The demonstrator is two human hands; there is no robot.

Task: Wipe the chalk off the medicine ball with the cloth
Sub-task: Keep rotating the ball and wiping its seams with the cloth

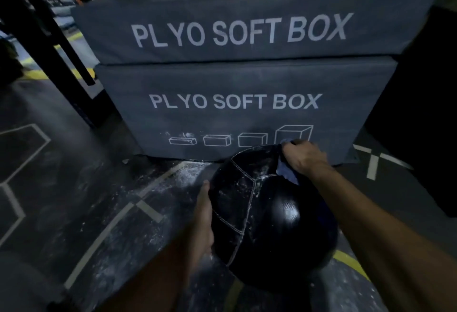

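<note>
Gripping the blue cloth at the far top of the medicine ball, the right hand had chalk smears lying nearer and leftward. The left hand, fingers straight, braced the ball's left side above the floor.

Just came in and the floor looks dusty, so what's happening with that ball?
A person is cleaning a black medicine ball in front of two stacked grey plyo soft boxes. The left hand rests flat against the ball's left side, steadying it. The right hand grips a blue cloth at the top of the ball. White chalk smears show on the upper left panels, so wiping is not finished. Chalk dust also lies on the floor beside the ball.
</note>
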